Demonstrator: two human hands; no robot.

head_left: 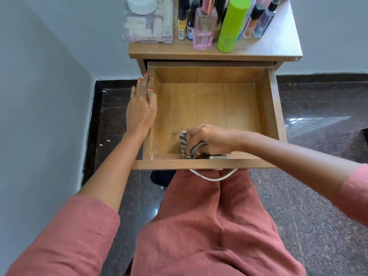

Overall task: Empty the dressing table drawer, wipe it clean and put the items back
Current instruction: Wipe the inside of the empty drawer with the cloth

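Drawer (pixel 273 108) — open, emptied. Striped cloth (pixel 183 139) at front wall, bunched in curled right fingers (pixel 190 143); left fingers (pixel 145 82) flat, bracing side rim. Advised: firm strokes into corners — dark specks (pixel 174 133), perhaps stains, alongside.

head cam | looks steeply down and forward | close above open drawer (pixel 207 108) | single view

The drawer (pixel 209 104) floor is free behind the right hand (pixel 209 138) and cloth (pixel 183 138).
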